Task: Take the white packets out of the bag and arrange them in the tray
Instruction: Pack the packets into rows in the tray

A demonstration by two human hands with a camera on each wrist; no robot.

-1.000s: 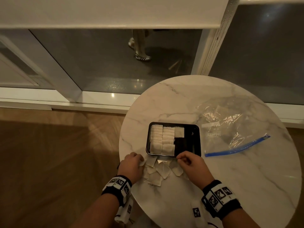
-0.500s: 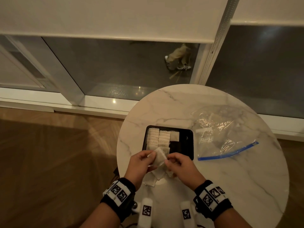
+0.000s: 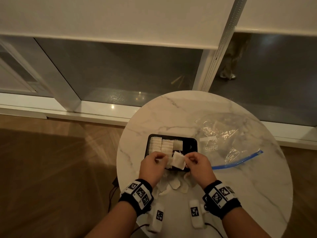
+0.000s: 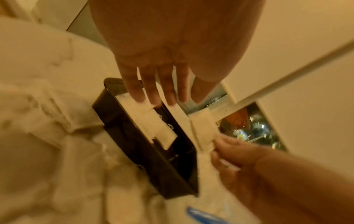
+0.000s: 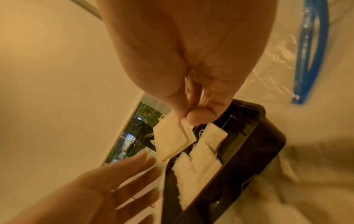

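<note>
Where wrist-seen, packet (image 5: 172, 136) hand-pinched (image 5: 191, 112).

Bare black floor at the right end of the tray (image 3: 190, 145) lies open from above, past two rows of white packets (image 3: 162, 146) filling its left side. Both hands crowd the near rim: the right hand (image 3: 199, 166) pinches a packet (image 3: 178, 162) over it, the left hand (image 3: 152, 166) alongside. Loose packets (image 3: 175, 185) litter the counter (image 3: 240, 194) between the wrists; the clear bag (image 3: 226, 140) sprawls beside the tray's right wall.
</note>
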